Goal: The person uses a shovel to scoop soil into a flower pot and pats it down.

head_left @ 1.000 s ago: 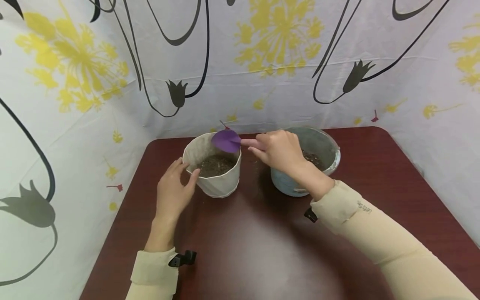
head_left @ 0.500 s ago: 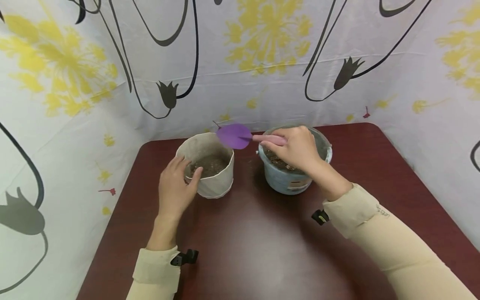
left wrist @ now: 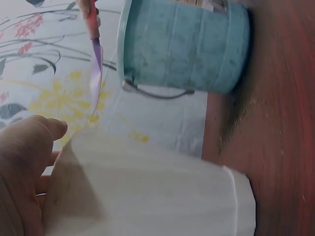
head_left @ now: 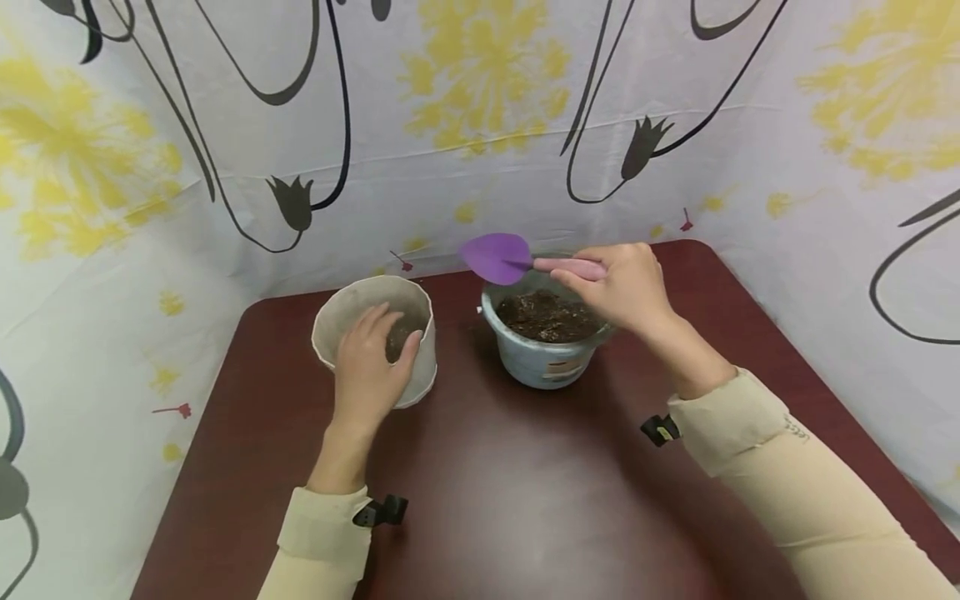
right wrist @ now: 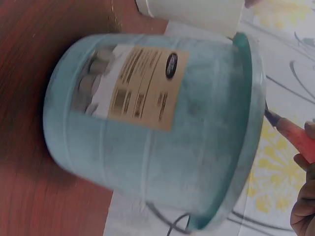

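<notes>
My right hand (head_left: 633, 287) grips the pink handle of a hand trowel (head_left: 495, 258) and holds it level over the back of the light blue bucket (head_left: 536, 367). The purple blade points left, with no soil showing on it. Dark soil (head_left: 551, 317) lies inside the bucket. On the left stands a white plant pot (head_left: 420, 379) with soil (head_left: 403, 333) low inside. My left hand (head_left: 369, 362) is at this pot's near rim, fingers loosely spread over the opening, thumb toward the right. The left wrist view shows the thumb apart from the pot's wall.
Both containers stand upright near the back of the dark red table (head_left: 480, 483), a gap between them. A patterned cloth (head_left: 480, 192) hangs right behind the table. The bucket's wire handle (left wrist: 162, 93) hangs at its side; a paper label (right wrist: 147, 88) is on its wall.
The right hand has carried the trowel from over the white pot rightward to over the bucket. The left hand's fingers have shifted farther over the pot's opening. The head view has turned slightly right.
</notes>
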Demonstrator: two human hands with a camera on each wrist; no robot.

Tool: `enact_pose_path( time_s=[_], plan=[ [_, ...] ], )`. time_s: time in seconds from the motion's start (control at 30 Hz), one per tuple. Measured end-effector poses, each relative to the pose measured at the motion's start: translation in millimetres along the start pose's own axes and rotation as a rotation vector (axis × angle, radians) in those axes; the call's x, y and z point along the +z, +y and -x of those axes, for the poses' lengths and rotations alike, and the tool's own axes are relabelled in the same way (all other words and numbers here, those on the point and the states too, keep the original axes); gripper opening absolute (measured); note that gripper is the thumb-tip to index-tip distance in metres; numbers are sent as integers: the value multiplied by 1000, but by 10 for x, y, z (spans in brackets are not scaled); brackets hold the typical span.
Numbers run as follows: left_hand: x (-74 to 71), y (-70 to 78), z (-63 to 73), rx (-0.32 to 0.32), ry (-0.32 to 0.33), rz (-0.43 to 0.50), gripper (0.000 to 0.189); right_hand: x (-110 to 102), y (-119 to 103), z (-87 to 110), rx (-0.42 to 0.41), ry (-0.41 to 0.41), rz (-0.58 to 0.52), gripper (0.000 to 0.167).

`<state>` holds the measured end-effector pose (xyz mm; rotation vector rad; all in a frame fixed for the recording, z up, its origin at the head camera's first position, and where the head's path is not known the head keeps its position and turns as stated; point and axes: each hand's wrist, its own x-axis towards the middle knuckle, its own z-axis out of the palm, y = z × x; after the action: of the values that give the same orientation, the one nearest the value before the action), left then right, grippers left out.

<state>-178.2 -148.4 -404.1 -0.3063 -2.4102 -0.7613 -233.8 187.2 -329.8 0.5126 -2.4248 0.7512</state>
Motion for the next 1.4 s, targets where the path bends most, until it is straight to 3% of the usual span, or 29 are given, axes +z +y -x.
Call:
enact_pose_path(
  time_s=[0.37,0.6,0.7,0.87,0.97,1.1,1.27,1.4],
  plan=[
    [75,289,-89,89,-33,38,37,-320,23,-8,94,-141,149,32],
    [271,515,-119,93,-167,53,42,-557,3,-71,169,-294,175,36],
    [389,565,-147,77,-219,67,45,-472,23,-88,226,-374,159,33],
    [547,599,-161,38,-294,93,52,-141,-1,-83,307,-491,135,41],
    [591,614,-155,25,-315,112,53,1,-44,-60,275,-521,192,44],
    [601,632,-162,21,-311,125,53,36,-99,-22,192,-494,340,47],
    [608,672,-196,19,-333,120,54,-125,-90,2,121,-463,489,45],
    [618,717,-225,23,-348,117,54,-298,-48,-19,63,-418,546,40]
  ],
)
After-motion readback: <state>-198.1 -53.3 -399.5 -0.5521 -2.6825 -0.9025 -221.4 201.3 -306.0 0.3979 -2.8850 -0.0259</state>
